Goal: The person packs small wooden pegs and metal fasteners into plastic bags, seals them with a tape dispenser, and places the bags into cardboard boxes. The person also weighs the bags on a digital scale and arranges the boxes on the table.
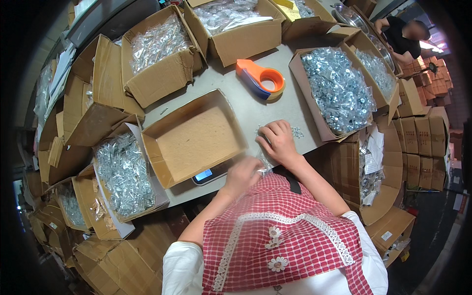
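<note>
Bare hands at a table with an open box and loose hardware.
The box stands over a scale, left of the tape dispenser; the left hand, blurred, is just beside the box's near right corner, its grip impossible to tell. The right hand, fingers curled narrow and down toward the tabletop, is nearer the hardware, scattered left to right around its fingertips; whether it holds any, I cannot tell. Between the hands is a clear bag, its long axis unclear.

Small silvery metal pieces, scattered on tabletop, clear plastic bag nearby
</note>
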